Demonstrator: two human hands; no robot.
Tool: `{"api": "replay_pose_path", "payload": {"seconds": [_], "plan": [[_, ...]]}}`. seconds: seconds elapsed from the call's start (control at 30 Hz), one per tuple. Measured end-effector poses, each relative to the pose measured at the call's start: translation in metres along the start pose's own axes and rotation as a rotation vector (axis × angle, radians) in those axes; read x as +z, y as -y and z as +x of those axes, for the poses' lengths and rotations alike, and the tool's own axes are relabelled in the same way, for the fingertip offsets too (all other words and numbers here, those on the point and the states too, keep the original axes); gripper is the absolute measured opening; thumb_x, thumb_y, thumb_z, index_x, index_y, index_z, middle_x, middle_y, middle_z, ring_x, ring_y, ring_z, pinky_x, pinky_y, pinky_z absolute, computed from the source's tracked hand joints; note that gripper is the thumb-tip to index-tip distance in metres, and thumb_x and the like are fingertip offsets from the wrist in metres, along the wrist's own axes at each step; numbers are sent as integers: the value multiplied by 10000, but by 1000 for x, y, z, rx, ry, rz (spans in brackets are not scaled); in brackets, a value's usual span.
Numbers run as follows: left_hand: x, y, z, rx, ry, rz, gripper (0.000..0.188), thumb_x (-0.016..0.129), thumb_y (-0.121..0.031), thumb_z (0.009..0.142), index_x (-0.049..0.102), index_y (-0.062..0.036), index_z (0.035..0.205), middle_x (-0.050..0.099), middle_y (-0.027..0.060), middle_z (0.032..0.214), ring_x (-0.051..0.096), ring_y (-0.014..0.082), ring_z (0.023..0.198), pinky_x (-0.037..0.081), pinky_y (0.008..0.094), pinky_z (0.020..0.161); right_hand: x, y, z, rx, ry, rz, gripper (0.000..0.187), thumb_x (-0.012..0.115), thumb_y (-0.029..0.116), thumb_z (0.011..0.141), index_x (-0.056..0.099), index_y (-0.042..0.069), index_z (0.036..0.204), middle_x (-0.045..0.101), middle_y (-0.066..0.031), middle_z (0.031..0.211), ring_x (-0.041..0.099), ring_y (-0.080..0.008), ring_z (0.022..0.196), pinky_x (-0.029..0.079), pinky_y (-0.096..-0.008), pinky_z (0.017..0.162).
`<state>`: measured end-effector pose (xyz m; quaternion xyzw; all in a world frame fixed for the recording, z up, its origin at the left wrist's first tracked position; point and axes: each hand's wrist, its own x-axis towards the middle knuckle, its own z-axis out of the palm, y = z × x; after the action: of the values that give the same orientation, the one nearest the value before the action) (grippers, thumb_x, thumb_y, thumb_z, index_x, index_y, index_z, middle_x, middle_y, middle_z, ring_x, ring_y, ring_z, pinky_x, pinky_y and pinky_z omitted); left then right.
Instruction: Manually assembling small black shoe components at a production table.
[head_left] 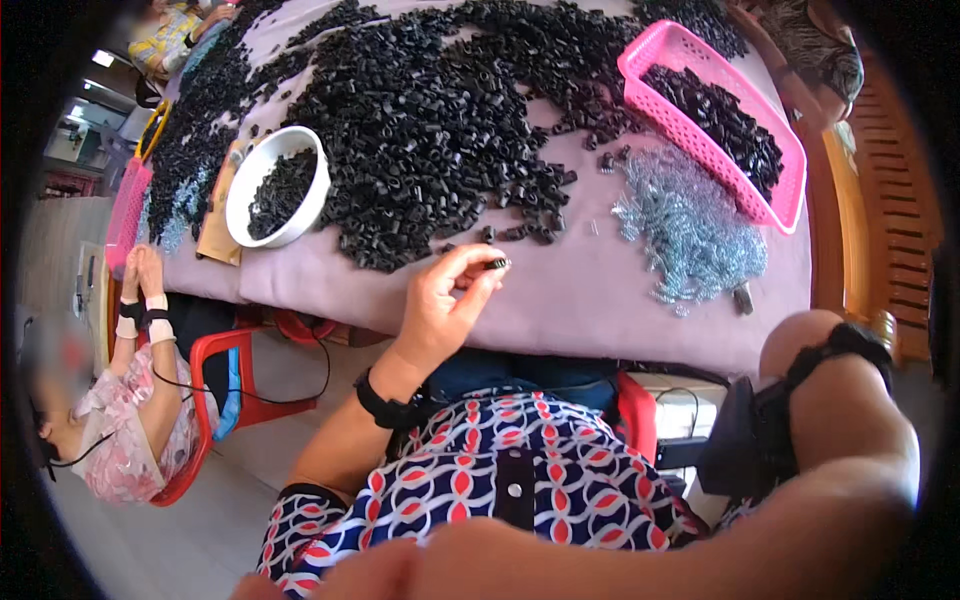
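My left hand (440, 305) is raised just over the table's near edge, a small black plastic piece (497, 264) pinched between thumb and fingertips. In front of it spreads a large heap of similar short black pieces (430, 150). My right hand (480, 560) looms very close along the lower edge, bent back from the right arm; its fingers are blurred and partly cut off. To the right of my left hand lies a pile of small, shiny, clear-grey pieces (695, 235), possibly springs.
A pink perforated basket (740, 190) holding black pieces stands at the right. At the left is a white bowl (318, 190) with more pieces. A co-worker (140, 420) sits at the left by a red chair (270, 405); other people are at the far corners.
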<state>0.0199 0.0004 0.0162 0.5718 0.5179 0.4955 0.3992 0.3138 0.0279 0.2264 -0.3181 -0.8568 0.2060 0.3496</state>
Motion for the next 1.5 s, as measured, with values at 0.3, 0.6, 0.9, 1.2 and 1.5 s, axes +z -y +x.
{"api": "replay_pose_path", "payload": {"seconds": [0.3, 0.6, 0.9, 1.2, 1.5], "plan": [[-23, 25, -11, -42, 19, -64, 177, 592, -2, 931, 620, 28, 1103, 687, 82, 998, 646, 113, 853, 525, 246, 789, 64, 27, 50, -40, 154, -114, 228, 770, 170, 667, 698, 81, 865, 633, -79, 816, 599, -247, 641, 496, -314, 568], [-23, 20, -15, -56, -46, -117, 172, 606, -23, 923, 638, 2, 1090, 688, 29, 918, 649, 72, 814, 530, 217, 734, 95, 23, 55, -169, 265, -69, 248, 769, 108, 645, 701, 40, 874, 633, -106, 815, 603, -283, 628, 500, -333, 605], [-10, -10, -8, 12, 146, -188, 196, 610, 13, 909, 635, 22, 1103, 676, 80, 1013, 653, 136, 890, 519, 261, 802, 185, -67, 3, 534, 261, 672, 258, 717, 200, 883, 606, -20, 961, 642, -28, 841, 538, -58, 703, 446, -250, 596], [-18, -21, -5, 107, 382, -130, 158, 619, 58, 883, 649, 20, 1034, 685, 104, 925, 680, 165, 858, 550, 275, 767, 202, -78, -4, 782, 517, 1252, 381, 745, 184, 857, 571, 11, 1148, 632, -32, 945, 602, -92, 824, 479, -220, 662], [-22, -8, -13, 2, 265, -102, 143, 640, -7, 899, 657, 7, 1040, 684, 40, 911, 648, 104, 836, 518, 245, 754, 195, -85, 4, 638, 491, 836, 313, 742, 180, 862, 617, -22, 1065, 649, -66, 951, 603, -97, 773, 488, -256, 651]]}}
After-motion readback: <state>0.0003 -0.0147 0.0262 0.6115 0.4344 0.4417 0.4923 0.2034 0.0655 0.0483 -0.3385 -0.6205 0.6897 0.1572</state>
